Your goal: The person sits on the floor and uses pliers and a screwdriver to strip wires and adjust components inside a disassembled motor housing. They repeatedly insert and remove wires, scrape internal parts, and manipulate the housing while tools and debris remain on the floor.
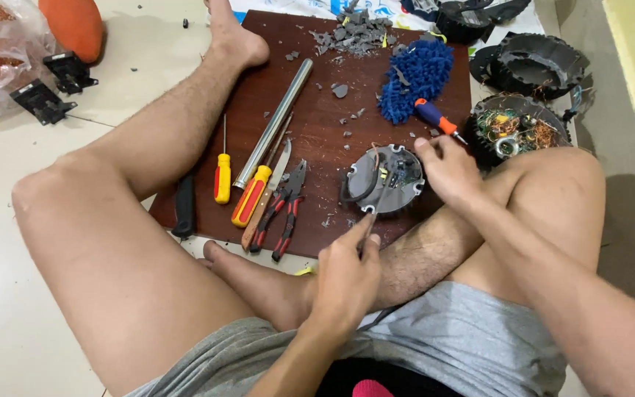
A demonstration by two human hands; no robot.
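Grey, rigid round housing (384,180) near the board's (317,95) front edge (wiring looks fragile): right hand (446,165) steadies its rim, left hand (347,276) pinches a thin tool (378,202).

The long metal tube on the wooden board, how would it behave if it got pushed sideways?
The metal tube looks round and smooth, so it would probably roll. It likely stays stiff. The yellow screwdriver lying at its lower end might stop it on that side.

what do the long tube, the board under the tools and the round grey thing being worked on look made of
Long tube: metal, probably polished steel, bright and reflective.
Board: looks like dark reddish-brown wood or laminate, smooth, faint sheen.
Round grey housing: seems matte moulded plastic, given the grey broken chips nearby.
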